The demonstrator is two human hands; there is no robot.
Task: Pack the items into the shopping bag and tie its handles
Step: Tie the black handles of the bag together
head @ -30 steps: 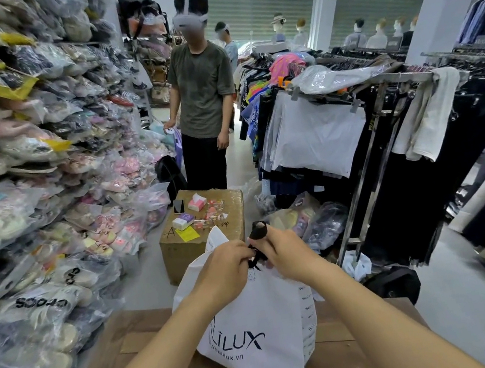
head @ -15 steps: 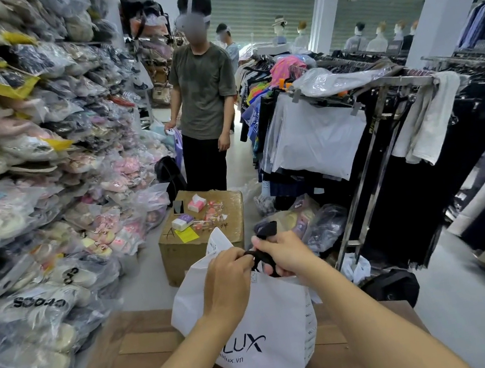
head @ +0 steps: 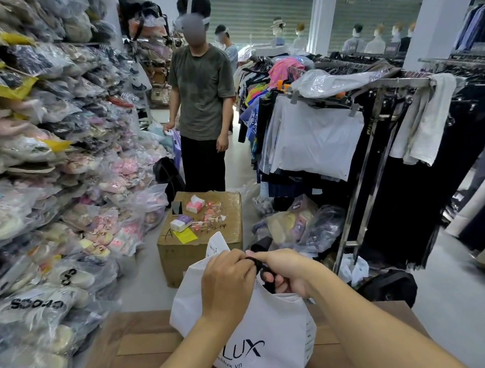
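Note:
A white shopping bag [head: 261, 336] with dark "LUX" lettering stands on a brown cardboard surface [head: 143, 363] in front of me. Its black handles [head: 260, 266] are gathered at the top of the bag. My left hand [head: 226, 284] and my right hand [head: 288, 269] meet over the bag's mouth, both closed on the black handles, which loop between my fingers. What is inside the bag is hidden.
A cardboard box [head: 201, 233] with small packets on top stands just beyond the bag. Bagged footwear is stacked high on the left [head: 25, 189]. Clothes racks [head: 372, 135] fill the right. A person [head: 204, 103] stands in the aisle ahead.
My hands have dropped slightly and closed in on each other, drawing the black handles tighter; the raised handle loop above my right hand has come down.

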